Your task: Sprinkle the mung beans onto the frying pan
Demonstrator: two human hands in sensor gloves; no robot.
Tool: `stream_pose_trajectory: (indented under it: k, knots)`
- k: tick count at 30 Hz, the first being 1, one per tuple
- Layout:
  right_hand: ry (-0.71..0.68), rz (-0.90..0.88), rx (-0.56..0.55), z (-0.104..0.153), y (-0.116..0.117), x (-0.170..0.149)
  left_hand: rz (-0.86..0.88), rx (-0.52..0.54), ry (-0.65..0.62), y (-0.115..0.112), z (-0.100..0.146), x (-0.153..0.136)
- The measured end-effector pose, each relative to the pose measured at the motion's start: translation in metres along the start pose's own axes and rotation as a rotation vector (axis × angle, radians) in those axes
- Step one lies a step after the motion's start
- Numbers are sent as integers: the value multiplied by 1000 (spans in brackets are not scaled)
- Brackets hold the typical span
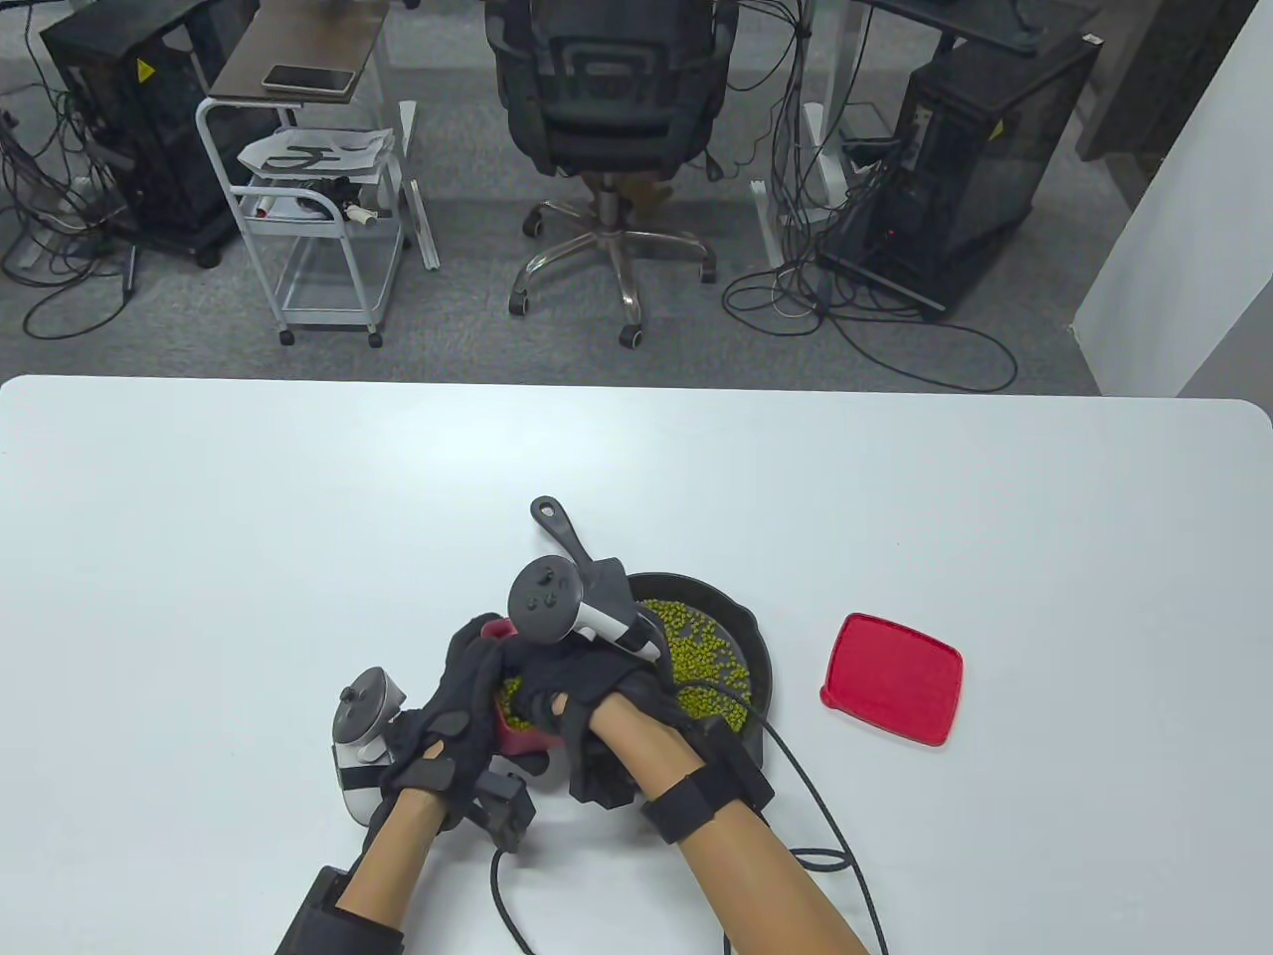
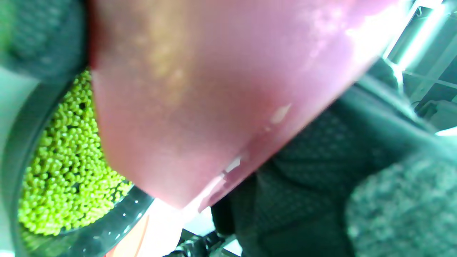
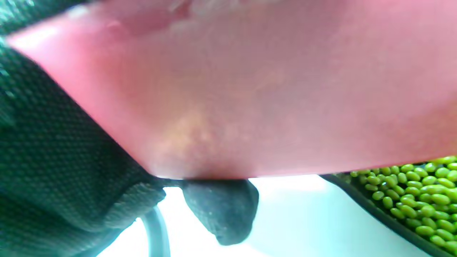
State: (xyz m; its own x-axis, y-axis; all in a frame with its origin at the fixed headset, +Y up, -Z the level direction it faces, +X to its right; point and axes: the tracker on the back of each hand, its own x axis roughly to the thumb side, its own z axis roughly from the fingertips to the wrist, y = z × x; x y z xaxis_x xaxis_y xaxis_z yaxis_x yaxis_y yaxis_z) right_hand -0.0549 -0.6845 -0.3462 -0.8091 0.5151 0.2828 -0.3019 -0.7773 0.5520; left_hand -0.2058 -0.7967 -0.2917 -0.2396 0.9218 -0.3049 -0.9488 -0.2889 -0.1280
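Note:
A black frying pan (image 1: pixel 748 637) sits on the white table, its handle pointing up-left, with green mung beans (image 1: pixel 701 657) spread inside. Both hands hold a red container (image 1: pixel 517 734) with beans in it, tilted at the pan's left rim. My left hand (image 1: pixel 453 711) grips its left side. My right hand (image 1: pixel 587 686) grips its right side. In the left wrist view the container's red wall (image 2: pixel 214 89) fills the frame, with the beans (image 2: pixel 60 171) in the pan (image 2: pixel 10 142) below. In the right wrist view the red wall (image 3: pixel 250 100) sits above the beans (image 3: pixel 417 200).
A red square lid (image 1: pixel 893 678) lies flat on the table right of the pan. Cables trail from the right wrist toward the table's near edge (image 1: pixel 825 826). An office chair (image 1: pixel 612 119) and a cart (image 1: pixel 318 199) stand beyond the table.

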Motion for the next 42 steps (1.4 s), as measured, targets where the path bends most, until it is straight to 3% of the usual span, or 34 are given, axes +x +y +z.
stream_pose_trajectory:
  k: [11, 20, 29, 35, 42]
  knots:
    - [-41, -167, -105, 23, -47, -15, 26, -7, -8, 1, 2, 6]
    - [34, -230, -193, 43, -78, -55, 59, 20, 0, 13, 0, 7]
    - [175, -174, -99, 30, -45, -99, 102, 38, -4, 23, 0, 10]
    - [178, -102, -38, 8, -20, -95, 126, 56, -6, 30, 0, 12]
    - [190, -25, -89, -13, -23, -90, 135, 55, -9, 31, 1, 14]
